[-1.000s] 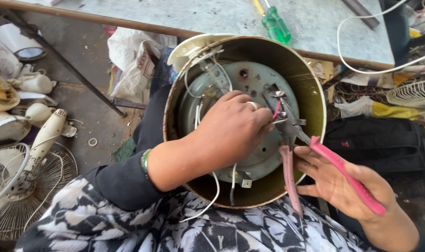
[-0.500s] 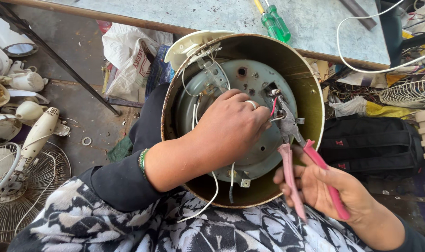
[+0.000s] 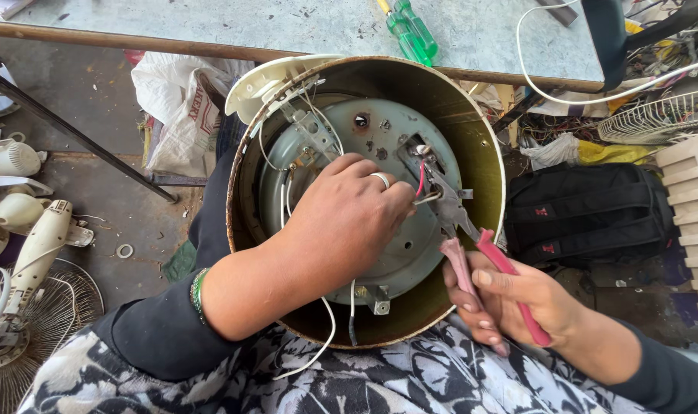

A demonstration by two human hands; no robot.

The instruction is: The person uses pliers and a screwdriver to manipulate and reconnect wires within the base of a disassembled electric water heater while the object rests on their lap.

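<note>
Brass-coloured metal fills the middle of the frame: a round pot shell (image 3: 483,153), tipped on its side in the person's lap so its open underside faces up at the camera. Inside sits a grey base plate (image 3: 399,138) with screws, brackets and thin white wires (image 3: 330,333), some of which trail out over the lower rim onto the patterned black-and-white cloth (image 3: 364,383).

Reaching in from the lower left, the left hand (image 3: 349,211) lies over the centre of the plate, a ring on one finger and a green bangle at the wrist. Its fingers are curled down and pressed together at a red wire (image 3: 421,184) just beside the plier tip; whether they actually pinch the wire I cannot tell.

At the lower right the right hand (image 3: 517,295) has its grip wrapped around the pink handles of a pair of pliers (image 3: 460,222), fingers closed on them with the two handles a little apart. The plier nose points up and left into the shell and meets a small metal terminal near the right side of the plate, touching or very near the red wire.

Along the top runs a grey surface (image 3: 211,23) with green screwdrivers (image 3: 412,29) lying near its edge. A black bag (image 3: 586,215) sits at the right, a white plastic sack (image 3: 184,107) at the upper left, and fan parts (image 3: 35,253) lie on the floor at the left.
</note>
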